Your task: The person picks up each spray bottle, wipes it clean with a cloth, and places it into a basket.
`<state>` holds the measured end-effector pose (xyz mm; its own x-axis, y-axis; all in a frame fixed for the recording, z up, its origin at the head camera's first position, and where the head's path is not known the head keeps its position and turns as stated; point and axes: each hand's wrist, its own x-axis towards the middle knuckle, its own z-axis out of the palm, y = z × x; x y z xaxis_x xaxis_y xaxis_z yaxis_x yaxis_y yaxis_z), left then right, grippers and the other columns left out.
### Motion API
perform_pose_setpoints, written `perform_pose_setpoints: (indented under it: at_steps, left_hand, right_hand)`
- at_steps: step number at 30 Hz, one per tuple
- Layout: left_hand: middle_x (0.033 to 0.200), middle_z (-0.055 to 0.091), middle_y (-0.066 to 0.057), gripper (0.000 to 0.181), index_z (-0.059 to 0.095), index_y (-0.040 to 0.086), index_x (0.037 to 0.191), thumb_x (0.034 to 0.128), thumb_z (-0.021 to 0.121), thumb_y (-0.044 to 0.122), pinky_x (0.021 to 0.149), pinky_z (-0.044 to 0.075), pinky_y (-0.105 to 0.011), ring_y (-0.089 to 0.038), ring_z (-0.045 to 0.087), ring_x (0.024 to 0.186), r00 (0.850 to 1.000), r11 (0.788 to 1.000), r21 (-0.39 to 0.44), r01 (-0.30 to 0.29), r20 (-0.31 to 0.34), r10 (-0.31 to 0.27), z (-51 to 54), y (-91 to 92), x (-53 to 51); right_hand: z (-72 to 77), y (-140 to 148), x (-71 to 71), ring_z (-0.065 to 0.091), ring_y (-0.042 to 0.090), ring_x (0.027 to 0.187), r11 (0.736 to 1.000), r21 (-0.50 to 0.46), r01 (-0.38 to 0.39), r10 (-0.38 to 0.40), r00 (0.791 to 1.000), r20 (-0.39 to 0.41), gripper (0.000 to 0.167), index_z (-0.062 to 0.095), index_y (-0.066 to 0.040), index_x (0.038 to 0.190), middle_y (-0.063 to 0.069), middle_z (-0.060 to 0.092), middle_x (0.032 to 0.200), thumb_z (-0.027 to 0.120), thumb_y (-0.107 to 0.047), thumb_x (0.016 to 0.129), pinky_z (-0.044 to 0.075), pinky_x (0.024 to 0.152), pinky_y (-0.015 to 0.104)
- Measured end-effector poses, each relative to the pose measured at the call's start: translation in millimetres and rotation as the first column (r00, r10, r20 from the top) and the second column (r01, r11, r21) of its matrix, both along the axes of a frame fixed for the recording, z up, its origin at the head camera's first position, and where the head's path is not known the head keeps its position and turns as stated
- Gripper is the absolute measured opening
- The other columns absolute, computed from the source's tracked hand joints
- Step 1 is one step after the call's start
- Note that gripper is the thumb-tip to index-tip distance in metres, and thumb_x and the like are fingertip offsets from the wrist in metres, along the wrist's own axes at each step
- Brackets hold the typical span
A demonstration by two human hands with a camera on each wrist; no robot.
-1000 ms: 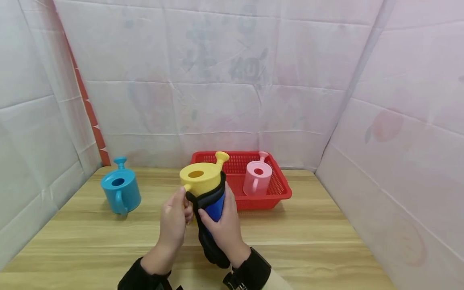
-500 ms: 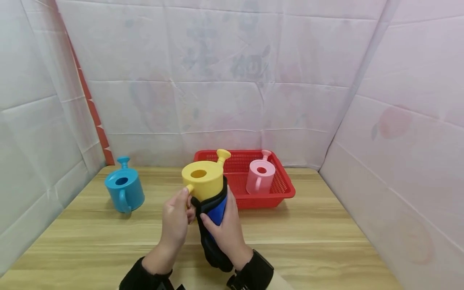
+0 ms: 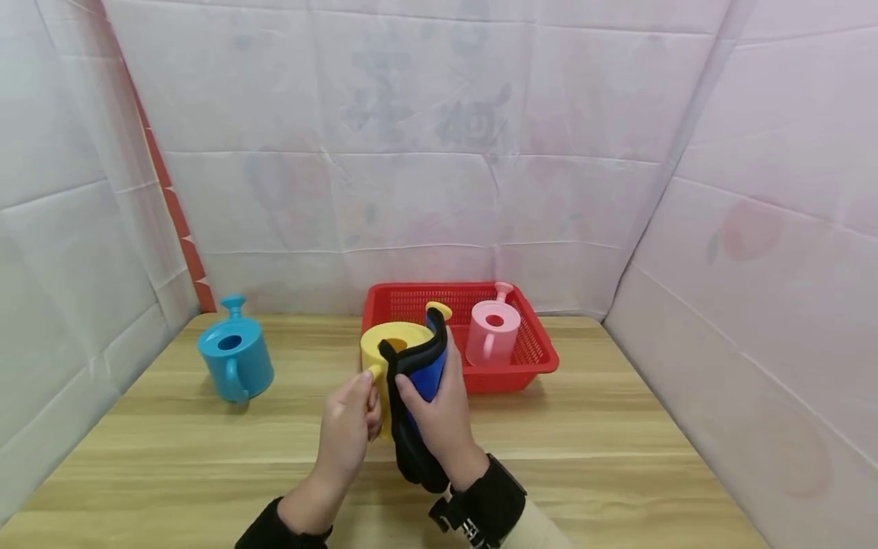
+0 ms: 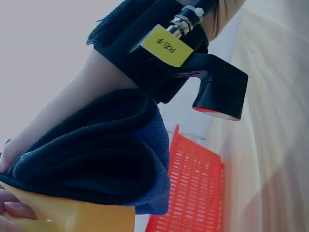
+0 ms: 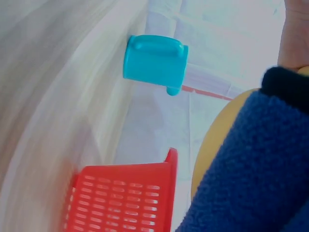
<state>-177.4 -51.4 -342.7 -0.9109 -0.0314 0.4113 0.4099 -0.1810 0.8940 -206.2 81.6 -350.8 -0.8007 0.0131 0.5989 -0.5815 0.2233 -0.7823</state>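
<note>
My left hand grips the handle of a yellow toy watering can, held upright above the table. My right hand holds a folded blue cloth with black edging against the can's right side, thumb across the front. The cloth's upper edge reaches the spout's rose and covers part of the can's top. Thick plush folds of the cloth hang beside the yellow can in the left wrist view. In the right wrist view the cloth fills the lower right and hides most of the can.
Behind my hands stands a red plastic basket with a pink watering can in it. A blue watering can stands upright at the left of the wooden table. White printed sheets enclose the back and sides.
The cloth has slid up along the can, which sits slightly lower and further right. Both hands have shifted a little to the right. Basket and other cans stay put.
</note>
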Motion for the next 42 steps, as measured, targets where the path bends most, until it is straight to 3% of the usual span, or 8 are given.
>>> perform_pose_setpoints:
  at_steps: [6,15,20,23,28,34,39,42]
  left_hand:
    - [0.050,0.031,-0.001,0.046,0.036,-0.001,0.068,0.1013,0.038,0.030,0.040,0.028,-0.024,-0.013,0.031,0.042,0.996,1.000,0.023,-0.022,0.088,0.019,-0.4,-1.2,2.2]
    - [0.050,0.030,0.002,0.045,0.036,0.006,0.065,0.1006,0.039,0.033,0.044,0.029,-0.022,-0.011,0.031,0.043,0.985,0.986,0.135,-0.098,0.155,0.076,15.5,-8.2,-0.3]
    - [0.052,0.030,0.002,0.043,0.036,0.006,0.067,0.1011,0.037,0.033,0.044,0.026,-0.023,-0.010,0.029,0.043,0.988,0.968,0.223,-0.114,0.124,0.088,22.5,-12.4,-1.4]
    - [0.051,0.028,0.001,0.043,0.034,0.007,0.067,0.1015,0.035,0.033,0.044,0.021,-0.027,-0.012,0.027,0.042,0.996,0.945,0.316,-0.081,0.054,0.067,24.1,-10.9,-1.8]
    - [0.050,0.028,0.000,0.041,0.034,0.009,0.066,0.1019,0.034,0.028,0.042,0.019,-0.030,-0.015,0.024,0.041,0.995,0.917,0.399,0.014,-0.099,0.028,21.9,0.9,-2.3]
    - [0.050,0.031,-0.003,0.040,0.033,0.003,0.065,0.1017,0.030,0.018,0.040,0.023,-0.032,-0.018,0.028,0.041,0.974,0.949,0.311,0.046,-0.223,0.025,10.4,14.5,-5.8]
    - [0.049,0.030,-0.005,0.041,0.031,-0.001,0.064,0.1016,0.029,0.016,0.038,0.025,-0.032,-0.019,0.029,0.040,0.954,0.971,0.237,0.023,-0.295,0.050,-1.9,17.4,-8.2]
    - [0.048,0.029,-0.006,0.041,0.031,0.001,0.063,0.1013,0.029,0.014,0.037,0.025,-0.032,-0.020,0.028,0.040,0.936,0.976,0.216,0.018,-0.347,0.059,-9.8,17.7,-9.2]
  right_hand:
    - [-9.9,-3,2.9,0.043,0.017,0.117,1.000,0.014,0.002,-0.002,1.000,-0.002,0.081,0.016,-0.025,0.147,-0.001,0.039,0.135,0.068,-0.029,0.085,0.041,0.094,0.046]
    - [-30.7,-10,6.1,0.038,0.018,0.122,0.986,0.155,0.067,-0.061,0.997,-0.040,0.087,0.016,-0.020,0.148,0.000,0.030,0.145,0.069,-0.040,0.082,0.037,0.096,0.051]
    - [-35.1,-15,8.1,0.037,0.019,0.123,0.988,0.143,0.052,-0.052,0.999,-0.003,0.087,0.015,-0.023,0.147,-0.001,0.027,0.146,0.068,-0.041,0.082,0.035,0.098,0.051]
    - [-34.3,-17,9.8,0.039,0.018,0.121,0.998,-0.010,-0.059,0.060,0.997,0.051,0.081,0.013,-0.025,0.147,-0.001,0.031,0.143,0.066,-0.032,0.086,0.037,0.098,0.046]
    - [-31.2,-19,15.9,0.042,0.019,0.114,0.899,-0.348,-0.266,0.340,0.925,0.172,0.054,0.017,-0.015,0.144,0.005,0.040,0.130,0.044,-0.026,0.099,0.034,0.098,0.031]
    - [-28.1,-16,19.8,0.045,0.016,0.097,0.845,-0.495,-0.203,0.399,0.855,0.330,0.054,0.027,-0.006,0.133,0.004,0.043,0.103,0.025,-0.048,0.099,0.033,0.087,0.025]
    - [-28.3,-13,19.2,0.045,0.016,0.099,0.826,-0.541,-0.159,0.418,0.816,0.398,0.064,0.029,-0.009,0.136,0.003,0.044,0.109,0.022,-0.058,0.096,0.032,0.090,0.028]
    - [-26.1,-11,20.1,0.045,0.013,0.097,0.777,-0.601,-0.186,0.496,0.768,0.404,0.068,0.034,-0.011,0.134,0.001,0.045,0.109,0.020,-0.064,0.093,0.033,0.089,0.025]
